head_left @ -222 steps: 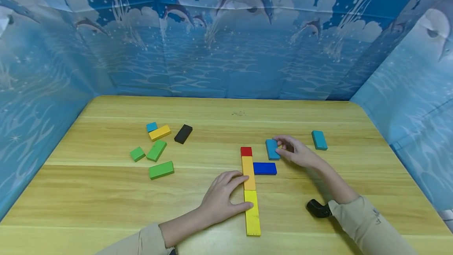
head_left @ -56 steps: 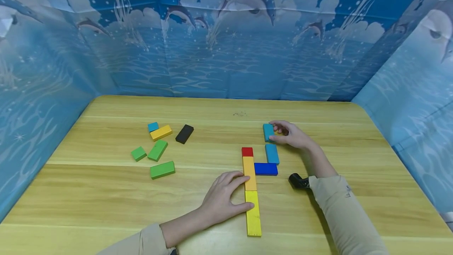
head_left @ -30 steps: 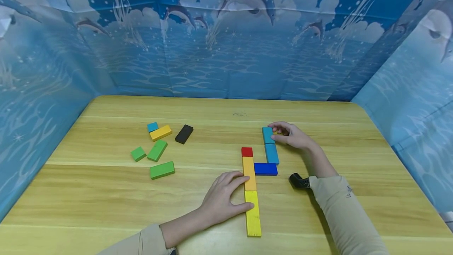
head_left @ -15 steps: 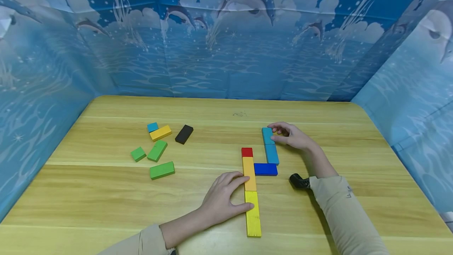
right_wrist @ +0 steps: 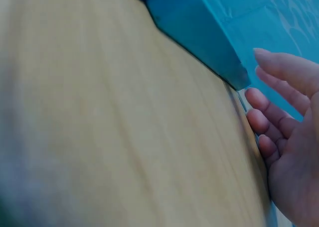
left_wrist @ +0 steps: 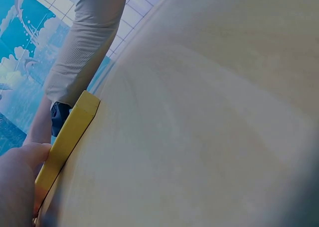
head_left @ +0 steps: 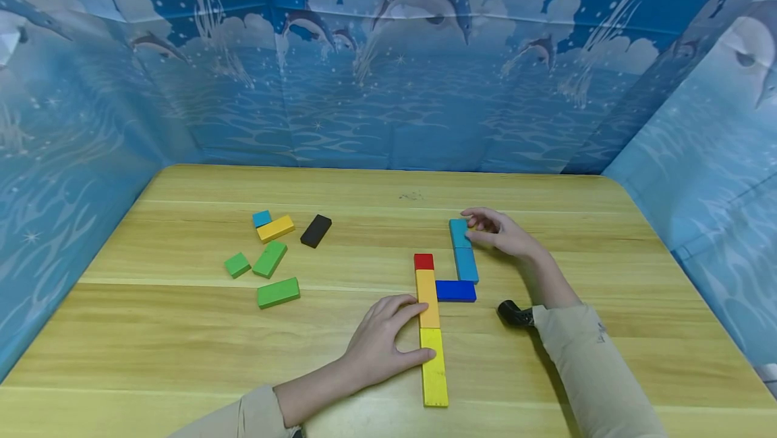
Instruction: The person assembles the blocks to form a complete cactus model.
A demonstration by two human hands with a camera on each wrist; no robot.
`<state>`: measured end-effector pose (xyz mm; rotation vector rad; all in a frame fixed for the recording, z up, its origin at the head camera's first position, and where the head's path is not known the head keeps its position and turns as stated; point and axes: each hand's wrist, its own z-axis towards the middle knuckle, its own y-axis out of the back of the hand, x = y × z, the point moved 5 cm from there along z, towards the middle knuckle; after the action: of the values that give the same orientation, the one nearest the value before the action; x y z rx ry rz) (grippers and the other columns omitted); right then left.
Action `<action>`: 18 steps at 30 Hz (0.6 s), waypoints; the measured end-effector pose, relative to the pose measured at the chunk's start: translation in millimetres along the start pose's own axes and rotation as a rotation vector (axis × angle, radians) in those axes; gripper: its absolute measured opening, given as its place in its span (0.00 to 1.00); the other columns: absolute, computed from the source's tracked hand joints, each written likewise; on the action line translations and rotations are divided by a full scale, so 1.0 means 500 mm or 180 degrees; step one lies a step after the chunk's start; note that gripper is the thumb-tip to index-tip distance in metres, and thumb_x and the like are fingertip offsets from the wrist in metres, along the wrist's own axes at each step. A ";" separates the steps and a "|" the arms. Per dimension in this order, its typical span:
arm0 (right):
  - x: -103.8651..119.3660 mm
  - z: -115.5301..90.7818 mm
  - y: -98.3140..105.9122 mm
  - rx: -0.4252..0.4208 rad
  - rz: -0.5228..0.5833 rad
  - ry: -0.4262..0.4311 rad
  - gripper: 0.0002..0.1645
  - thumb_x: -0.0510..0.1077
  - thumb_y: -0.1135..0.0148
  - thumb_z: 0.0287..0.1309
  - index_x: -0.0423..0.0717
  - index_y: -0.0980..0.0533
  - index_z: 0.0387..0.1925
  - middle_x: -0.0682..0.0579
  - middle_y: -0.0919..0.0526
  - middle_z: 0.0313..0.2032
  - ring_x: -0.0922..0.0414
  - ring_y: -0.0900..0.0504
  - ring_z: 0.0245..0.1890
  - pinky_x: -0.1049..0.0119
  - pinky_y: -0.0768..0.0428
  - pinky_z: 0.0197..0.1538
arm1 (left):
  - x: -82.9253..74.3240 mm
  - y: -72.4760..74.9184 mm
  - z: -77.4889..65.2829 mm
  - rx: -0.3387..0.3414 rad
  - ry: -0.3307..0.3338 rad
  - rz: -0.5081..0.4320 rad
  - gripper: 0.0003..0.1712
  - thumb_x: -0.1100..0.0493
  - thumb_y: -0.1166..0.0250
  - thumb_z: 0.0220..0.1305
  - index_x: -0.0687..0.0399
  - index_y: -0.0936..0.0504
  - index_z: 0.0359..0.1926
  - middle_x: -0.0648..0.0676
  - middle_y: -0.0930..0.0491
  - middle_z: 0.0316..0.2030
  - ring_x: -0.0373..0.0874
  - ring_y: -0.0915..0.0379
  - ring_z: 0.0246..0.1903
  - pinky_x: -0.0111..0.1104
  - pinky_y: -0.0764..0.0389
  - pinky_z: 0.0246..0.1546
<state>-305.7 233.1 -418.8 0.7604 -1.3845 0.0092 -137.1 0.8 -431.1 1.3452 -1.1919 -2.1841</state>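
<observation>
A yellow block (head_left: 434, 380), an orange block (head_left: 428, 289) and a small red block (head_left: 423, 262) lie end to end in a column. My left hand (head_left: 379, 343) rests beside it, thumb on the yellow block and a fingertip on the orange one. From the orange block a dark blue block (head_left: 456, 291) sticks out to the right. A light blue block (head_left: 466, 266) runs away from its right end, and a teal block (head_left: 458, 233) continues that line. At the teal block's right side is my right hand (head_left: 506, 234); the right wrist view shows its relaxed fingertips just off the block's end.
On the left of the wooden table (head_left: 182, 350) lie a black block (head_left: 316, 231), a yellow-orange block (head_left: 276, 228), a small blue block (head_left: 262, 219) and several green blocks (head_left: 278, 293). A dolphin-print cloth (head_left: 388, 100) surrounds the table's far and side edges.
The light blue block has moved down to the dark blue one. My right hand brought the teal block from the far right to its far end, then loosened its fingers. The left hand stays put.
</observation>
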 end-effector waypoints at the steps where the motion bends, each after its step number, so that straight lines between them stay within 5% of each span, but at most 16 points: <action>1: 0.000 -0.002 0.000 -0.0020 0.0013 0.0031 0.27 0.40 0.45 0.61 0.36 0.37 0.60 0.39 0.31 0.45 0.54 0.33 0.37 0.69 0.33 0.33 | 0.000 0.000 0.000 -0.0004 -0.0005 0.0005 0.35 0.36 0.38 0.52 0.42 0.30 0.60 0.47 0.33 0.58 0.42 0.41 0.58 0.42 0.36 0.56; 18: 0.015 -0.058 -0.037 -0.0211 -0.0169 0.0045 0.26 0.40 0.40 0.57 0.39 0.31 0.57 0.42 0.30 0.41 0.54 0.35 0.36 0.69 0.34 0.36 | 0.003 -0.001 0.000 0.0025 0.0026 -0.0003 0.36 0.35 0.39 0.52 0.42 0.30 0.61 0.46 0.34 0.58 0.42 0.42 0.59 0.42 0.37 0.57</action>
<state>-270.7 229.7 -420.7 0.7400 -1.3443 -0.0724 -137.9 0.3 -432.6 1.3570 -1.1984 -2.1747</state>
